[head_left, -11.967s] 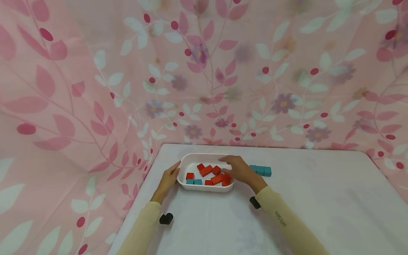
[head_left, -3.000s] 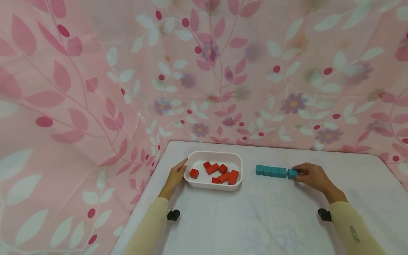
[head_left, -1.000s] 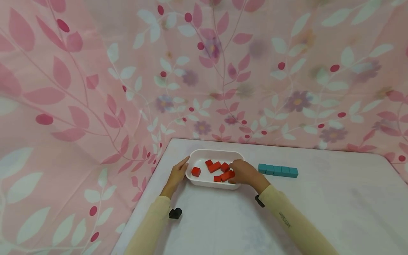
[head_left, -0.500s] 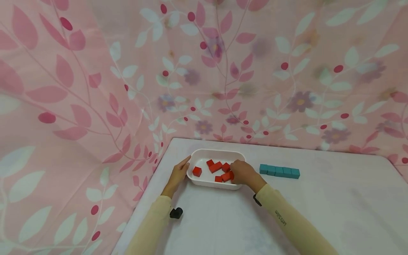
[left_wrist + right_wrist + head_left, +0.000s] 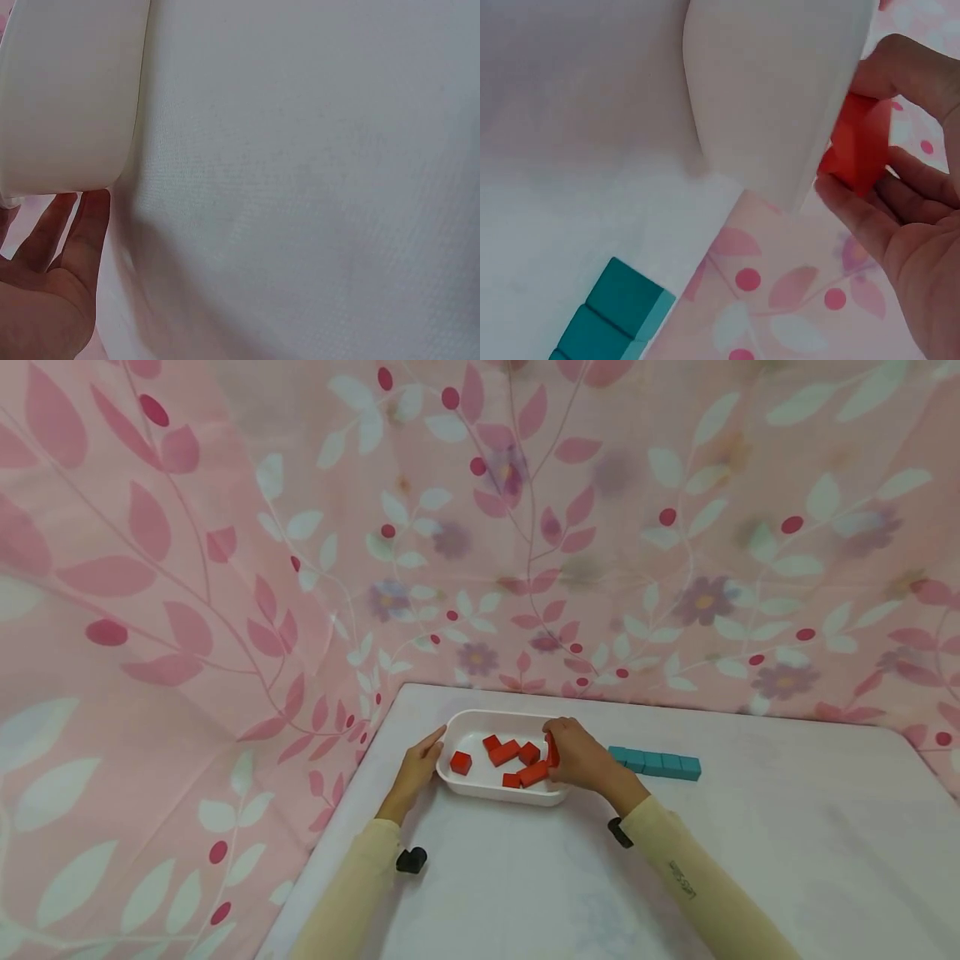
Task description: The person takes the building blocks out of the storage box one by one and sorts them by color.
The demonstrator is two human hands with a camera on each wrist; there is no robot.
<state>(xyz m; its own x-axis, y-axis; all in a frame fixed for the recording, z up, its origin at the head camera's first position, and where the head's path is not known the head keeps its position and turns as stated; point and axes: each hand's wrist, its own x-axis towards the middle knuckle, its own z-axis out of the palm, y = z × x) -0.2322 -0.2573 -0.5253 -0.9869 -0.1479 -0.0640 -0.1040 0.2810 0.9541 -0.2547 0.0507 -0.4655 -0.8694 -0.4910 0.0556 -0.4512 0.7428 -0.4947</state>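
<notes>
A white tray [image 5: 495, 792] holds several red blocks [image 5: 505, 752]. At its left end my left hand [image 5: 411, 776] touches the outer wall; in the left wrist view the fingertips of that hand [image 5: 56, 270] rest against the tray's side [image 5: 67, 90], fingers fairly straight. Over the right end my right hand [image 5: 585, 758] pinches a red block [image 5: 552, 750]. The right wrist view shows this red block [image 5: 861, 142] between thumb and fingers of the hand [image 5: 915, 195], beside the tray's rim.
To the right of the tray, a straight row of teal blocks [image 5: 662, 764] lies on the white table [image 5: 525, 877]; its near end, teal blocks [image 5: 626, 296], shows in the right wrist view. A pink flowered cloth [image 5: 480, 527] hangs behind and at the left.
A teal block was set at the row's right end, then my right hand came back to the tray and now has a red block lifted in its fingers. My left hand has stayed at the tray.
</notes>
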